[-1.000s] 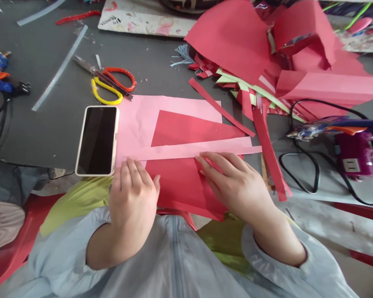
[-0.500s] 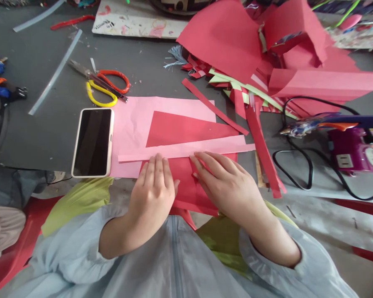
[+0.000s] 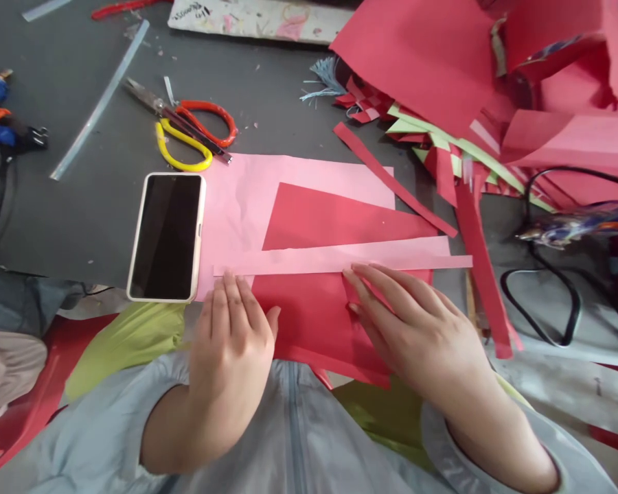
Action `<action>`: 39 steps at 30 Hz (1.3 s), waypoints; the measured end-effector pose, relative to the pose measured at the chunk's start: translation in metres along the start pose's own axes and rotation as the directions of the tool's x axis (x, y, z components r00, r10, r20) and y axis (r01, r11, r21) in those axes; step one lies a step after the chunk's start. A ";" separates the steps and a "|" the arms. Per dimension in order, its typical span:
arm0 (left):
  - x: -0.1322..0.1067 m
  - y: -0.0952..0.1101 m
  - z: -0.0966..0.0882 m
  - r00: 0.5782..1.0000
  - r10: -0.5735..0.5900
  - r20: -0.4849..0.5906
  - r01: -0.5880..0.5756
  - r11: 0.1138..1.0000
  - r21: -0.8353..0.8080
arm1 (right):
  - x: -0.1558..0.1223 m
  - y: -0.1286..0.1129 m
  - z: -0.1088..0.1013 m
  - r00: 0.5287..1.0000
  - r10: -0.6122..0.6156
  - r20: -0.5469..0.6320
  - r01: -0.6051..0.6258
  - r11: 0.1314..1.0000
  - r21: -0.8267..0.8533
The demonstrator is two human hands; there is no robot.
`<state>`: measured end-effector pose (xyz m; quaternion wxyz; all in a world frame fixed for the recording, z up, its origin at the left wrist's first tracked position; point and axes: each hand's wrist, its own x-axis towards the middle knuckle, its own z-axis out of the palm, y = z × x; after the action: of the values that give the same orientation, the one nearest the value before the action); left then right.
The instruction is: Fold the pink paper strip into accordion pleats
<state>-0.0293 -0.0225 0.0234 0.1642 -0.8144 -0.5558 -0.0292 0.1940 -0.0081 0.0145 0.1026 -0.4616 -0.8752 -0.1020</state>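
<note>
A red paper sheet (image 3: 314,309) lies at the near table edge on a larger pink sheet (image 3: 247,199). A long pink strip (image 3: 334,259) runs across the red sheet. My left hand (image 3: 231,343) lies flat with fingers together on the red sheet's left end, fingertips just below the strip. My right hand (image 3: 417,329) rests with fingers stretched out on the red sheet's right part, fingertips touching the strip's lower edge. Neither hand holds anything.
A phone (image 3: 167,235) lies face up left of the pink sheet. Scissors with red and yellow handles (image 3: 185,134) lie behind it. A heap of red paper and strips (image 3: 468,89) fills the back right. A glue gun (image 3: 577,226) with black cable (image 3: 546,309) sits right; another glue gun (image 3: 0,116) far left.
My left hand slid right along the red sheet under the strip, then back to the left. My right hand stayed pressed in place.
</note>
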 end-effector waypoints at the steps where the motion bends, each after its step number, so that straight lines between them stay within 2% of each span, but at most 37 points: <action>1: -0.001 -0.001 -0.001 1.000 -0.005 -0.006 0.005 1.000 0.001 | 0.000 0.000 0.000 1.000 0.001 0.004 -0.001 1.000 0.004; 15: 0.001 -0.012 -0.006 0.999 0.026 0.022 -0.025 0.999 -0.030 | -0.003 0.001 -0.001 0.999 -0.004 0.038 0.004 1.000 0.003; 21: 0.015 -0.037 -0.005 0.996 0.079 -0.042 -0.082 0.992 -0.091 | 0.000 0.002 0.000 1.000 0.007 0.025 -0.008 1.000 0.023; 23: 0.021 -0.048 -0.002 0.994 0.109 -0.015 -0.110 0.988 -0.106 | 0.002 0.003 0.000 1.000 0.012 0.011 -0.012 0.999 0.037; 26: 0.028 -0.060 0.003 0.989 0.149 0.018 -0.143 0.973 -0.178 | 0.005 0.005 0.002 0.999 0.023 -0.026 -0.022 0.998 0.056; 33: 0.040 -0.079 0.007 0.987 0.148 0.068 -0.113 0.924 -0.366 | 0.015 0.007 -0.001 0.995 0.089 -0.035 -0.084 0.990 0.113; 36: 0.046 -0.083 0.002 0.995 0.097 0.014 -0.077 0.861 -0.503 | 0.026 -0.001 -0.009 0.988 0.142 -0.057 -0.129 0.972 0.197; 39: 0.050 -0.084 -0.009 0.998 0.039 -0.058 -0.067 0.758 -0.649 | 0.041 -0.010 -0.021 0.978 0.165 -0.126 -0.116 0.938 0.328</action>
<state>-0.0852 0.0473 0.0634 -0.1164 -0.8354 -0.4844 -0.2321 0.1648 0.0129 0.0453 0.2492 -0.4912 -0.8345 0.0134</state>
